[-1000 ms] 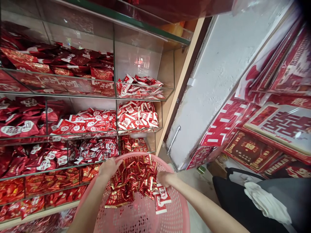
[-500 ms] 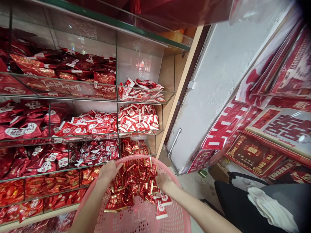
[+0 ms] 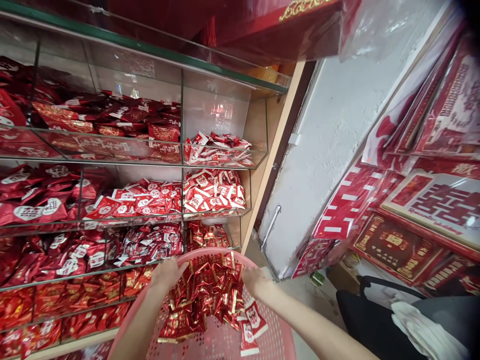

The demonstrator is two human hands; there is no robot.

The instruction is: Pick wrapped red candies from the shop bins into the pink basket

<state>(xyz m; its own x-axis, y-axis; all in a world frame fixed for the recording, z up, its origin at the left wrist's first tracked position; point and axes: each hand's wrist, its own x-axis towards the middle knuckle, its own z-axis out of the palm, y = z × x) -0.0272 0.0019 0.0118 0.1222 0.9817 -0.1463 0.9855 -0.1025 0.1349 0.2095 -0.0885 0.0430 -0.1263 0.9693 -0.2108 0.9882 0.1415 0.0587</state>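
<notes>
A pink plastic basket [image 3: 240,256] with a perforated wall is tilted toward me in front of the shelves. Red-and-gold wrapped candies [image 3: 213,290] are heaped along its far side. Two red-and-white candy packets [image 3: 255,320] lie at the right of the heap. My left hand [image 3: 167,275] is closed on the basket's left rim, its thumb over the inside edge. At the right rim, my right hand [image 3: 257,283] is closed on the basket too; its outer fingers are hidden.
Glass-fronted shelves [image 3: 123,162] hold red packets in several compartments; a bin of red-and-gold candies [image 3: 207,236] is just beyond the basket. To the right are a white wall [image 3: 318,135], red paper decorations [image 3: 339,205] and a black chair [image 3: 363,320] with a white cloth.
The view has shifted slightly, so shelves and basket sit lower. My right hand is nearer the rim, and a red-and-white packet beside it shows more fully.
</notes>
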